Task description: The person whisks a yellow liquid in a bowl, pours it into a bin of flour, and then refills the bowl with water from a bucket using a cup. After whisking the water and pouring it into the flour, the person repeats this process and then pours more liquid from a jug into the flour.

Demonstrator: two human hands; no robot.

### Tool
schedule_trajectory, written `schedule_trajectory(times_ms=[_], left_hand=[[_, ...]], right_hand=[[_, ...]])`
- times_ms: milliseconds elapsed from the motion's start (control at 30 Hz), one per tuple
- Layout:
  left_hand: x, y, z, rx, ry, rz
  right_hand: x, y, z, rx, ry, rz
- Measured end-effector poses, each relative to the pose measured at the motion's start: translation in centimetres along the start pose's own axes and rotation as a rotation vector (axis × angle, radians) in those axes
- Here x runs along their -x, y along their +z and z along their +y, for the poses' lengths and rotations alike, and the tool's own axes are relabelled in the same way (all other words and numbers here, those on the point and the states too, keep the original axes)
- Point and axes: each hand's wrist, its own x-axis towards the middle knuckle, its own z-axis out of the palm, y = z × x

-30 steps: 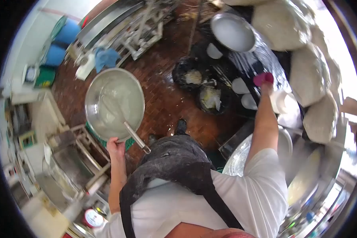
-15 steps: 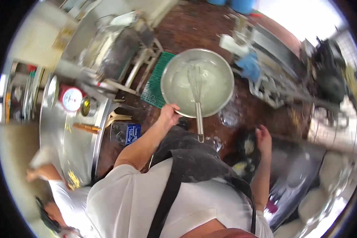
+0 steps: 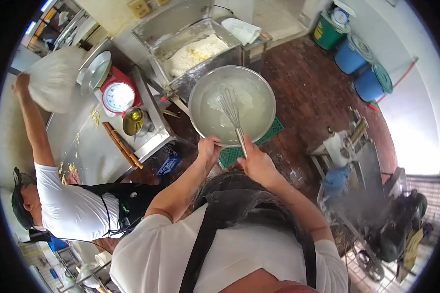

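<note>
A wide steel mixing bowl (image 3: 194,100) with pale, whitish liquid in it is in front of me. My left hand (image 3: 209,149) is closed on its near rim. Just beside it, my right hand (image 3: 259,166) wraps around the handle of a wire whisk (image 3: 232,108), at the same rim. The wires of the whisk rest in the liquid, and its lower handle is hidden by my fingers. Past the bowl's far left side stands a metal bin (image 3: 161,51) with a pale, floury mass (image 3: 198,53) inside.
To my left, a co-worker (image 3: 78,207) lifts a clear bag (image 3: 56,78) over a steel table (image 3: 83,156). A red scale (image 3: 119,96), a metal pot (image 3: 136,122) and wooden rolling pins (image 3: 122,145) are there. Lidded bins (image 3: 373,82) line the far wall; a machine (image 3: 347,151) stands right.
My right hand has come from the right side onto the whisk handle. My view has turned left, toward the bin, with the bowl still in my left hand. The co-worker's bag has come into view.
</note>
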Motion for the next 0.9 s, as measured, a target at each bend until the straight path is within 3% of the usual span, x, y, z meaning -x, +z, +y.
schedule_trajectory(times_ms=[100, 367, 467, 667, 767, 800, 900], left_hand=[[-3.7, 2.4, 3.2, 0.001, 0.154, 0.118], [-14.8, 7.7, 12.1, 0.015, 0.432, 0.38], [-19.3, 8.7, 15.0, -0.029, 0.469, 0.465], [-25.0, 13.6, 19.7, 0.04, 0.547, 0.852], [-29.1, 12.1, 21.1, 0.078, 0.537, 0.898], [-31.1, 10.8, 21.9, -0.099, 0.401, 1.049], [-34.1, 9.7, 22.6, -0.057, 0.469, 1.147]], right_hand=[[-7.8, -1.6, 0.8, 0.218, -0.006, -0.039], [-27.9, -7.7, 4.8, 0.09, -0.316, -0.075], [-33.8, -11.4, 4.9, 0.02, -0.384, -0.253], [-44.3, -12.6, 7.1, -0.074, -0.462, -0.318], [-47.4, -12.8, 7.2, -0.107, -0.461, -0.367], [-48.3, -12.7, 7.3, -0.104, -0.471, -0.387], [-49.9, -12.0, 7.5, -0.144, -0.438, -0.43]])
